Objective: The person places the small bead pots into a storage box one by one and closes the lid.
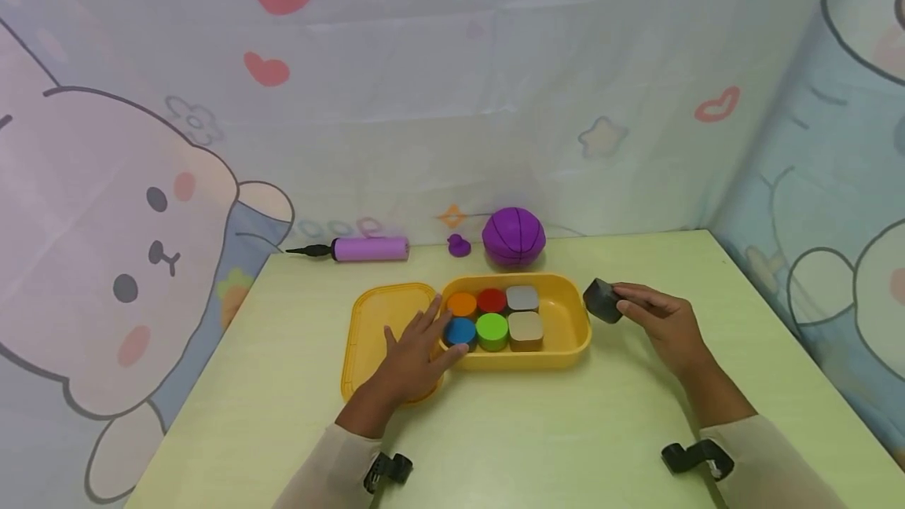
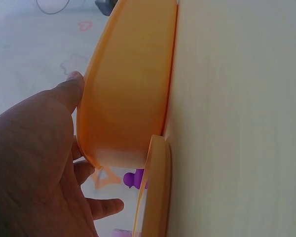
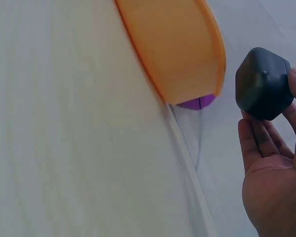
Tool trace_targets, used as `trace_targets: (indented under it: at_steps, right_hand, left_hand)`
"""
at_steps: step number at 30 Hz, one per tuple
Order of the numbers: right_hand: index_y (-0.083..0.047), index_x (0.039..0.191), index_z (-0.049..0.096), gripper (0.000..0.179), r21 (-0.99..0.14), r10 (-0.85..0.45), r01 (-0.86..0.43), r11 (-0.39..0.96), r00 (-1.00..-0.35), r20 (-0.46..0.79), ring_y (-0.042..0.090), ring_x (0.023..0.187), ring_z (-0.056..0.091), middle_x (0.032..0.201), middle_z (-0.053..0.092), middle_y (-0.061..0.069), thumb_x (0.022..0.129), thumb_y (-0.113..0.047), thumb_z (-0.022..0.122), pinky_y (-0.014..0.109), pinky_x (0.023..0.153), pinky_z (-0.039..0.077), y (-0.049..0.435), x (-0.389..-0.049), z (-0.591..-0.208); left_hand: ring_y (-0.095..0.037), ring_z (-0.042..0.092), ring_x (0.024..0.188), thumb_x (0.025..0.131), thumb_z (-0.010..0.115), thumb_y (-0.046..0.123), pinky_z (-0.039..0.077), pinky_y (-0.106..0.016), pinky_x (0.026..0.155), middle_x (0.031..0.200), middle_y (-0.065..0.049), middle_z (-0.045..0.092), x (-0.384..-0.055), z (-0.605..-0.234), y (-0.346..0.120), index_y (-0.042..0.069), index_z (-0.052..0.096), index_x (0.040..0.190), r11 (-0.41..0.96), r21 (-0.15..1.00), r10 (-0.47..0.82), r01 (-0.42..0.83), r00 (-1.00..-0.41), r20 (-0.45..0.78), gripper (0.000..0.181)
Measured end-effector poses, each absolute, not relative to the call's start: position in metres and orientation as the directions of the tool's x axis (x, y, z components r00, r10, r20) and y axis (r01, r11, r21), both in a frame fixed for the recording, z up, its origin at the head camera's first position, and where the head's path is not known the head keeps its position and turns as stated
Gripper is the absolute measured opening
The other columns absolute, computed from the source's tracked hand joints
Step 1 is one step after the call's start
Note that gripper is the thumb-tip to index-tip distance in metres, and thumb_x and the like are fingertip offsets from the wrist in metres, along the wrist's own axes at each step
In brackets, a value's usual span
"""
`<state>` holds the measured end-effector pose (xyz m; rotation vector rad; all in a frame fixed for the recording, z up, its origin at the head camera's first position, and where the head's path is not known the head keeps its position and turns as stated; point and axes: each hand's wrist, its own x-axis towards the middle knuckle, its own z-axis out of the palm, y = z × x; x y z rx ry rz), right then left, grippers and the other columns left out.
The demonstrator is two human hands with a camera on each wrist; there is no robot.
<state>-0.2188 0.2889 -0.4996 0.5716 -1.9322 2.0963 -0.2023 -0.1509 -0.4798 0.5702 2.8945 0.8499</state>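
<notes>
In the head view, my right hand [image 1: 661, 324] pinches a black rounded cube [image 1: 602, 301] between thumb and fingers, just off the right end of a yellow box [image 1: 566, 361]. The right wrist view shows the cube [image 3: 263, 84] held up at the fingertips. Inside the box, at left and centre, sit two rows of small pieces: round orange [image 1: 462, 304], red [image 1: 491, 301], blue [image 1: 460, 332] and green [image 1: 492, 331], with square grey [image 1: 522, 298] and beige [image 1: 525, 330]. My left hand [image 1: 413, 360] lies with spread, fairly straight fingers at the box's left rim, its thumb along the near side.
A flat yellow lid [image 1: 368, 336] lies left of the box, partly under the left hand. Along the back edge are a purple hand pump [image 1: 371, 249], a small purple duck [image 1: 459, 246] and a purple ball [image 1: 514, 236]. A printed cloth hangs behind the table [image 1: 530, 430].
</notes>
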Motion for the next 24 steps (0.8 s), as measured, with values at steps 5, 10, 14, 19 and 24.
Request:
trace_targets:
  at_steps: [5,10,14,19,24]
  right_hand:
    - [0.025,0.135,0.061,0.034,-0.891,-0.087,-0.428,-0.15,-0.892,0.443,0.006,0.124,0.074,0.131,0.079,-0.007,0.105,0.01,0.063,0.018,0.104,0.058,0.275,-0.226,-0.497]
    - [0.026,0.139,0.056,0.034,-0.86,-0.095,-0.46,-0.222,-0.867,0.489,0.007,0.126,0.073,0.135,0.079,-0.004,0.108,0.011,0.056,0.02,0.106,0.058,0.263,-0.229,-0.49]
    - [0.023,0.142,0.056,0.036,-0.868,-0.093,-0.47,-0.162,-0.868,0.487,0.002,0.127,0.071,0.135,0.077,-0.01,0.112,0.005,0.054,0.016,0.107,0.056,0.251,-0.231,-0.484]
    - [0.015,0.146,0.059,0.039,-0.899,-0.107,-0.437,-0.026,-0.893,0.438,-0.005,0.129,0.067,0.139,0.072,-0.019,0.112,-0.005,0.06,0.012,0.108,0.052,0.244,-0.23,-0.482]
    - [0.013,0.142,0.064,0.036,-0.878,-0.141,-0.472,0.076,-0.877,0.459,-0.005,0.139,0.058,0.143,0.068,-0.018,0.109,0.0,0.063,0.011,0.115,0.045,0.239,-0.231,-0.485]
  left_hand:
    - [-0.038,0.022,0.171,0.11,0.051,0.066,-0.01,-0.089,0.121,0.186,0.008,0.008,-0.202,-0.479,-0.151,0.025,0.03,0.175,0.776,0.541,0.368,0.325,-0.929,0.03,0.08]
    - [-0.033,0.021,0.172,0.11,0.05,0.067,-0.011,-0.089,0.122,0.186,0.01,0.006,-0.201,-0.479,-0.151,0.025,0.03,0.175,0.77,0.548,0.371,0.326,-0.928,0.031,0.08]
    - [-0.034,0.022,0.171,0.11,0.051,0.066,-0.011,-0.089,0.121,0.186,0.009,0.006,-0.202,-0.479,-0.151,0.024,0.03,0.175,0.765,0.554,0.374,0.328,-0.927,0.031,0.08]
    - [-0.035,0.022,0.171,0.11,0.052,0.065,-0.01,-0.089,0.121,0.186,0.008,0.006,-0.202,-0.478,-0.152,0.024,0.029,0.175,0.765,0.556,0.378,0.325,-0.926,0.022,0.08]
    - [-0.034,0.021,0.171,0.11,0.051,0.065,-0.011,-0.089,0.121,0.186,0.008,0.005,-0.201,-0.477,-0.152,0.023,0.03,0.175,0.764,0.555,0.381,0.328,-0.924,0.022,0.08]
